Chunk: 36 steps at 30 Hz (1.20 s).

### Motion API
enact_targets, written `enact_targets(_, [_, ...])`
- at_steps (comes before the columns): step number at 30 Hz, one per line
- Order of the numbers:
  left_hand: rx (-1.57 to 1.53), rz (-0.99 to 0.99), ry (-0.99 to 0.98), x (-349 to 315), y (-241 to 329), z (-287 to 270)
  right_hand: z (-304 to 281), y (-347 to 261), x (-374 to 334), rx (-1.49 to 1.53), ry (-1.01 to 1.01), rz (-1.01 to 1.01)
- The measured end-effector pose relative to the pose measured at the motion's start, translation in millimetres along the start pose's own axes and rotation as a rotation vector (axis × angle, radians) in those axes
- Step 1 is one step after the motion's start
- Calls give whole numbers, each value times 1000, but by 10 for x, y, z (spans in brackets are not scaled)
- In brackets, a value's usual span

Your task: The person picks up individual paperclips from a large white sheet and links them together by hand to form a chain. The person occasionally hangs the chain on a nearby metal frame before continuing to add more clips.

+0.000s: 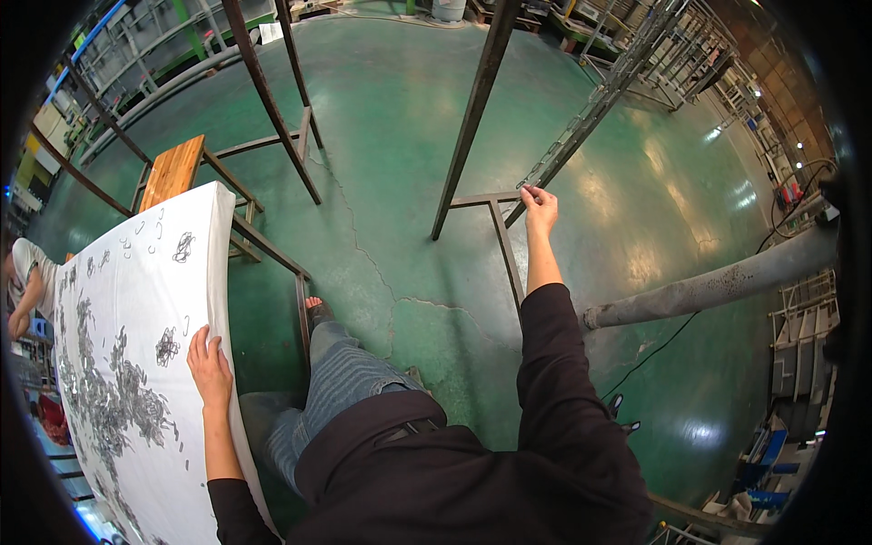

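Observation:
My right hand (pixel 541 211) reaches out at the low end of a slanting metal rail (pixel 581 127), its thumb and fingers pinched together. What lies between those fingertips, if anything, is too small to make out. Small wire hooks (pixel 543 169) line the rail just beyond them. On the white cloth-covered table (pixel 195 282) at my left, my left hand (pixel 211 371) rests near the edge with fingers stretched and slightly apart. Beside it lie a small clump of dark wire hooks (pixel 167 346) and a single hook (pixel 187 324). A larger dark pile (pixel 127 391) spreads across the cloth.
A wooden-topped bench (pixel 173 174) stands past the table. Dark steel frame posts (pixel 472 118) rise ahead, with low crossbars near my legs. A thick grey pipe (pixel 708 286) crosses at the right, above a black cable (pixel 649 354). Another person (pixel 34 282) is across the table.

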<state>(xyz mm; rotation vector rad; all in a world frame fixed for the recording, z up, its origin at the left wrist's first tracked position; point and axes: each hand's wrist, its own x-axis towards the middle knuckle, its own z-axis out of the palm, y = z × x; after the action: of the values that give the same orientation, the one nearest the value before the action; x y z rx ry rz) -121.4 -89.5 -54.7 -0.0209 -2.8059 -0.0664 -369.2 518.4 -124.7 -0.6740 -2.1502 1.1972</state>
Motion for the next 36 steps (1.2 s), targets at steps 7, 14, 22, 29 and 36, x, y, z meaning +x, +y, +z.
enact_targets(7, [4,17,18,-5,-12,18,75,7,-47,45,21,11])
enact_targets(14, [8,9,18,-3,-10,28,-56,136,-29,107,96,61])
enact_targets(22, [-1,6,25,-2,-7,33,-353,201,2,-27,174,82])
enact_targets(29, [2,13,26,-6,-19,37,-497,217,-19,-42,208,64])
enact_targets(36, [-13,4,16,-13,-4,24,-600,310,-86,48,243,-26])
